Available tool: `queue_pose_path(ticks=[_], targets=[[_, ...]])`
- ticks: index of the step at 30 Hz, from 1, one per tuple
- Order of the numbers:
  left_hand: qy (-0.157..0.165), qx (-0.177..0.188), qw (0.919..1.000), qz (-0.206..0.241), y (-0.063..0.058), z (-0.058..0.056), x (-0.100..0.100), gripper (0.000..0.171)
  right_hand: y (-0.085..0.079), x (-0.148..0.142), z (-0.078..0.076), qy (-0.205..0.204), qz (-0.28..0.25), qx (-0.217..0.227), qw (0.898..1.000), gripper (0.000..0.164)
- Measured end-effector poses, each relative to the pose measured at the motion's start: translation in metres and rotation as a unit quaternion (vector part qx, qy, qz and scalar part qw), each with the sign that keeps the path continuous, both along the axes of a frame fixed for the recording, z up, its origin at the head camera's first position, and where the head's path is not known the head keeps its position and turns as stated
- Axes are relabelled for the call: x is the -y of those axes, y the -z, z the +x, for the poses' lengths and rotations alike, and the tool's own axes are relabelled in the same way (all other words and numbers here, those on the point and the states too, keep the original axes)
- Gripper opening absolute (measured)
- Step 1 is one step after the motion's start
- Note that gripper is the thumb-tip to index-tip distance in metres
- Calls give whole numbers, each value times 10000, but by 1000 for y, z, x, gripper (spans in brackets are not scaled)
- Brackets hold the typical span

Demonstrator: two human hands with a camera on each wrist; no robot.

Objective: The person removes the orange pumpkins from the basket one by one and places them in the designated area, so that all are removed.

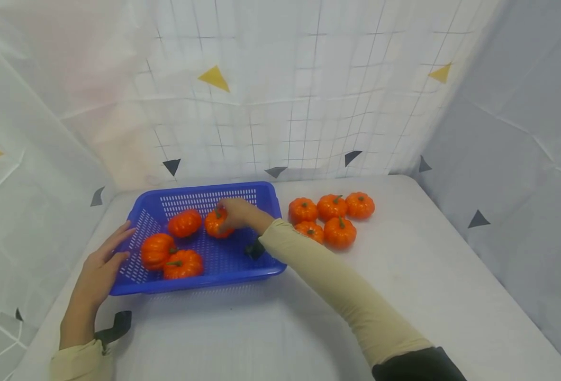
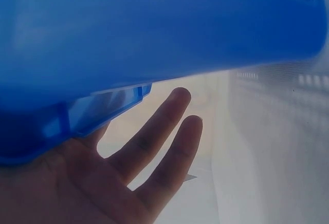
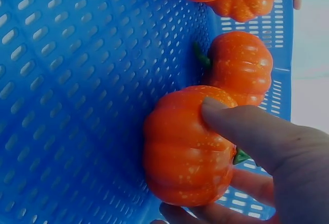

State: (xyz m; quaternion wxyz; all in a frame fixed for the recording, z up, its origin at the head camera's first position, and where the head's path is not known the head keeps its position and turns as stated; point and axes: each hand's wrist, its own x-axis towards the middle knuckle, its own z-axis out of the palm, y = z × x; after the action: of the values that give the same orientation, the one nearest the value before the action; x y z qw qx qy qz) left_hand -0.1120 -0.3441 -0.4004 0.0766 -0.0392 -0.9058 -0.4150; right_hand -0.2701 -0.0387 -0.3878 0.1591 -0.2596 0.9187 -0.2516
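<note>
A blue perforated plastic basket [image 1: 214, 281] stands on the table with several small orange pumpkins inside. My right hand [image 1: 240, 213] reaches in and holds one pumpkin [image 1: 213, 226] near the basket's back middle. In the right wrist view, the thumb [image 3: 247, 124] presses on that pumpkin's side, while the other fingers curl beneath it. Close by lies another pumpkin [image 3: 240, 62]. My left hand [image 1: 97, 272] touches the basket's left rim. The left wrist view shows two straight fingers [image 2: 167, 154] spread below the rim; the basket hides the thumb and other fingers.
Right of the basket, several more pumpkins [image 1: 340, 233] sit in a cluster on the white table [image 1: 404, 296]. White sheeting [image 1: 280, 69] with grid lines and yellow and dark triangles hangs behind and at both sides.
</note>
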Motion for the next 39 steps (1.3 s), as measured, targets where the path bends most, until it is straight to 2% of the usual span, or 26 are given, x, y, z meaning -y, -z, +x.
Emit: queue_pose_path(ticks=[7,13,18,27,32,39], targets=[[-33,89,9999,62,3,3,-1,51,0,-2,1,48,-232,-219,9995,66],[9,97,9999,131,3,4,-2,51,0,-3,2,351,-503,-55,9981,70],[-4,55,10000,71,1,4,-2,51,-3,-5,4,397,-589,-22,9975,70],[7,39,10000,41,2,2,-1,51,-12,-16,17,372,-699,5,9969,67],[-20,28,10000,15,1,3,0,50,-15,-25,26,390,-937,67,9948,65],[4,0,10000,24,1,2,0,51,-18,-39,33,432,-1183,-77,9920,67]])
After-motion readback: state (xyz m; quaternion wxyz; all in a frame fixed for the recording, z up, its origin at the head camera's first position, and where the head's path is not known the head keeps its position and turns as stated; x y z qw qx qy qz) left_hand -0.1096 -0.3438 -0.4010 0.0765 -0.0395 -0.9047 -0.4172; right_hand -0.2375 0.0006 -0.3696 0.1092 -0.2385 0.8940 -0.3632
